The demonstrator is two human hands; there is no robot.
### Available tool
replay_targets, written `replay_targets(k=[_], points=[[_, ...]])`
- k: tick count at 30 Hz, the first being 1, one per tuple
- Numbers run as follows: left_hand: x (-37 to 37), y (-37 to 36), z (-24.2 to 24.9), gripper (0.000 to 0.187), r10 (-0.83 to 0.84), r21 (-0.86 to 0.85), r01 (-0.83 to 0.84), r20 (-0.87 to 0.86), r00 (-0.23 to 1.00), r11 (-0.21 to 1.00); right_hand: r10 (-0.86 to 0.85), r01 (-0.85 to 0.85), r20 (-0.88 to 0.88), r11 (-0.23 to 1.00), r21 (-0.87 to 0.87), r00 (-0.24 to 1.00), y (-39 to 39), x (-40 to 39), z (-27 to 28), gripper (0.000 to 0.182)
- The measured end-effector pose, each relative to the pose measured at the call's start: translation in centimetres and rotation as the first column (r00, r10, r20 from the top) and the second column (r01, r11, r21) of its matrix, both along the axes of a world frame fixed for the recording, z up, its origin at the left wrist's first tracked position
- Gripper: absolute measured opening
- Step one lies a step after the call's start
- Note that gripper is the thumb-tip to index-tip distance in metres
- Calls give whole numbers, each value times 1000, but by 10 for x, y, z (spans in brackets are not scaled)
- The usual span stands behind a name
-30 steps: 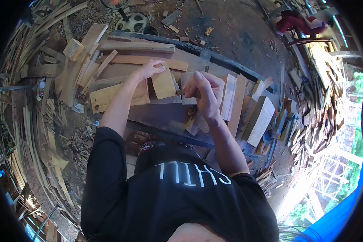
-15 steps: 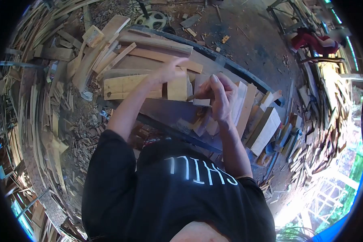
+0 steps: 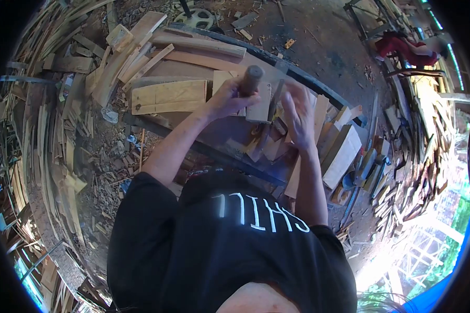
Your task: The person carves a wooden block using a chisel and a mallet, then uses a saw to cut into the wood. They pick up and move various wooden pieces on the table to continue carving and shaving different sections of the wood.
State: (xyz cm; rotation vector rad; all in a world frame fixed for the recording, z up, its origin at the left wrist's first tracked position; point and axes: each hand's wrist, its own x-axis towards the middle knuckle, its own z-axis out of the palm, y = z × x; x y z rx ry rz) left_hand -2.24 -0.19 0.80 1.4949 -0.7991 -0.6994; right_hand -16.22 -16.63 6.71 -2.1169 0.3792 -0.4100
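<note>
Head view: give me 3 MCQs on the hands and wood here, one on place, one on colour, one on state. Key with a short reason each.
1. Where does the wide pale plank lie relative to the left hand?
A. to its left in the picture
B. on top of it
C. to the right of the right hand

2. What colour is the person's shirt?
A. white
B. black with white letters
C. red

3. How is the left hand set?
A. flat and open on the bench
B. hidden from view
C. closed round a wooden handle

Key: 1 A, the plank lies on the bench left of the hand. 2 B, dark cloth with pale lettering. 3 C, fingers wrap the round handle while the right hand rests open over the wood pieces.
</note>
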Motion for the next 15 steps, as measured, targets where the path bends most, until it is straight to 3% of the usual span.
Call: replay_targets(k=[1,3,5,6,9,12,15], points=[[-5,1,4,13,82,-56,-81,11,997,995,-93,71,-137,984,-162,986,-12,-25,-16,53],[-15,7,2,13,136,-117,-142,-55,989,983,-417,169,-341,805,-568,843,-28,-86,-72,64],[-20,8,-7,14,224,-209,-247,-129,966,946,-570,235,-507,781,-579,646,-23,-134,-97,86],[-22,7,-7,14,217,-210,-240,-129,968,948,-576,241,-506,778,-580,642,-19,-150,-104,86],[-30,2,-7,17,377,-204,-390,-99,921,898,-548,263,-604,826,-498,579,-7,-171,-120,114],[-34,-1,-5,17,400,-185,-401,-47,915,897,-598,339,-567,796,-502,566,-8,-170,-126,111],[-43,-4,1,18,411,-199,-406,-20,912,892,-611,384,-566,791,-477,554,-16,-171,-132,94]])
